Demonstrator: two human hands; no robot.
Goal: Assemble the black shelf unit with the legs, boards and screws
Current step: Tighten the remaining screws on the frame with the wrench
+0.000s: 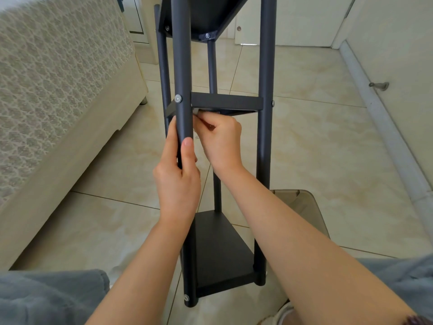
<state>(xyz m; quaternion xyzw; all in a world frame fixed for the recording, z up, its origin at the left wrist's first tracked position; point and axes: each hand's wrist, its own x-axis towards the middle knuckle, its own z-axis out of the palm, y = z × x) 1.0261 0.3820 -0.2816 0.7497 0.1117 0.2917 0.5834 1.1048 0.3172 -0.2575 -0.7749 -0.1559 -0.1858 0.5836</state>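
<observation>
Both bare forearms reach forward, nearly parallel. The left hand (177, 177) is wrapped around something upright, thumb pointing up along its front, fingers curled behind. The right hand (220, 139) sits just beside it, slightly higher, fingertips pinched together.

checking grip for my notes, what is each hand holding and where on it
The left hand grips the shelf unit's front-left leg just below the middle board. The right hand pinches something small under that board; what it is cannot be told.
</observation>
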